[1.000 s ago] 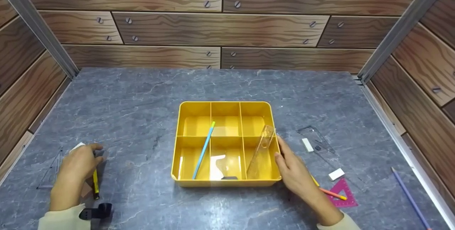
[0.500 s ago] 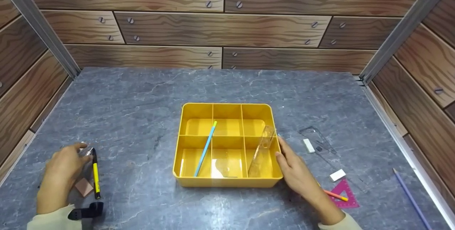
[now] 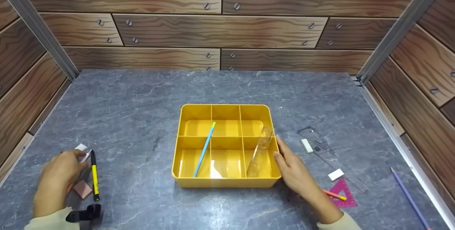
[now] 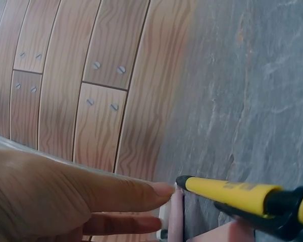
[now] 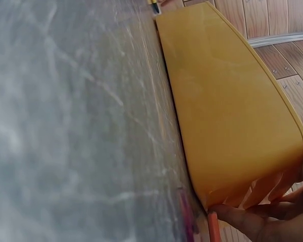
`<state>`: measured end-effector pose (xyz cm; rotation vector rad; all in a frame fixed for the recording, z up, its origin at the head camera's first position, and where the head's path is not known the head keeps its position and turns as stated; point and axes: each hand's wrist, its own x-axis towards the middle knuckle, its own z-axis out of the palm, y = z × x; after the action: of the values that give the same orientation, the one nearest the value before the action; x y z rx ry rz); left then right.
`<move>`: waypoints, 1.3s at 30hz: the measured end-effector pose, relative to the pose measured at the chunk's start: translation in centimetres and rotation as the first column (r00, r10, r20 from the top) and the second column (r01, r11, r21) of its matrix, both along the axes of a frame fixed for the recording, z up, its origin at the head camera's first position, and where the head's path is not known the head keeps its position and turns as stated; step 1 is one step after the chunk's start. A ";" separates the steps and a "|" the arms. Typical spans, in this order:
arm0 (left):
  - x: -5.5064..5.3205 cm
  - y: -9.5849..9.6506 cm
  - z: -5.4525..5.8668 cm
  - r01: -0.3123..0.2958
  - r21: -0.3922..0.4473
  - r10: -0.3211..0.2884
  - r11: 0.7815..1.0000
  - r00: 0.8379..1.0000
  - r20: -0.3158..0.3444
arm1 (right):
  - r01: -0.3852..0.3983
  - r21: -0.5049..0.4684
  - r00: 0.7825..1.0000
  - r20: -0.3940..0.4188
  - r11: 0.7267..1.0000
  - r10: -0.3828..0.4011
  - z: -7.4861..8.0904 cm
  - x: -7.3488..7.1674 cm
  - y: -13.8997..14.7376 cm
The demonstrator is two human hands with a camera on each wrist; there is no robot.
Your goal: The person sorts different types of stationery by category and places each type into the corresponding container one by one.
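Observation:
My left hand (image 3: 60,171) is low over the table at the left. Its thumb tip is at a thin pinkish pencil (image 4: 175,217), whose red-orange end shows beside the palm in the head view. A yellow-and-black pen (image 3: 95,178) and a pink eraser (image 3: 83,190) lie to its right; a white eraser (image 3: 81,147) is just beyond the fingers. My right hand (image 3: 293,169) rests its fingers against the right outer wall of a yellow six-compartment box (image 3: 227,182). Inside that box lean a blue pencil (image 3: 204,150) and a clear ruler (image 3: 261,150).
Right of the box lie two white erasers (image 3: 306,145), a clear set square (image 3: 321,139), a magenta set square (image 3: 350,198) with an orange pencil (image 3: 336,195) across it, and a purple pencil (image 3: 408,196) near the right edge. Wood-patterned walls (image 3: 220,29) enclose the table.
My left hand has shifted left and slightly nearer, uncovering the pink eraser and more of the pen. The right hand stays at the box wall.

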<state>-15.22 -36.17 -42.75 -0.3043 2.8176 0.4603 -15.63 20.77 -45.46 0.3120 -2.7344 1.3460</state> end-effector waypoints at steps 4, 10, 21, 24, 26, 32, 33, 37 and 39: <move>-0.1 0.2 -0.1 -0.005 0.005 0.005 1.000 1.000 0.014 | 0.001 -0.002 1.000 0.004 1.000 -0.001 0.0 -0.1 0.0; 0.2 -0.1 -0.4 0.001 0.009 0.000 1.000 1.000 -0.028 | 0.003 0.002 1.000 0.021 1.000 -0.003 -0.1 -0.1 0.2; 0.2 -0.7 -1.2 -0.001 0.000 0.001 1.000 0.999 -0.050 | -0.013 -0.008 1.000 0.019 1.000 0.013 -0.2 -0.3 0.3; 0.0 -0.7 -1.3 -0.008 -0.010 0.007 1.000 0.999 -0.040 | -0.010 -0.005 1.000 0.023 1.000 0.010 -0.2 -0.3 0.3; 0.0 -0.7 -1.2 -0.008 -0.015 0.007 1.000 0.999 -0.039 | -0.010 -0.005 1.000 0.024 1.000 0.010 -0.2 -0.3 0.3; 0.1 -0.5 -1.0 -0.020 -0.011 0.019 1.000 0.996 -0.084 | -0.010 -0.015 0.999 0.034 1.000 0.011 -0.2 -0.3 0.3; 0.1 -0.4 -0.9 -0.026 -0.009 0.025 1.000 0.994 -0.102 | -0.009 -0.015 0.999 0.036 1.000 0.009 -0.2 -0.3 0.3; 0.2 0.2 -0.7 -0.044 -0.005 0.043 0.999 0.980 -0.194 | -0.008 -0.017 0.999 0.033 1.000 0.009 -0.1 -0.3 0.3; 0.3 0.4 -0.6 -0.044 -0.003 0.042 0.999 0.971 -0.237 | -0.009 -0.020 0.999 0.036 1.000 0.010 -0.1 -0.3 0.3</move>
<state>-14.96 -35.72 -43.38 -0.3330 3.0510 0.5268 -15.91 21.05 -45.58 0.3027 -2.7499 1.3944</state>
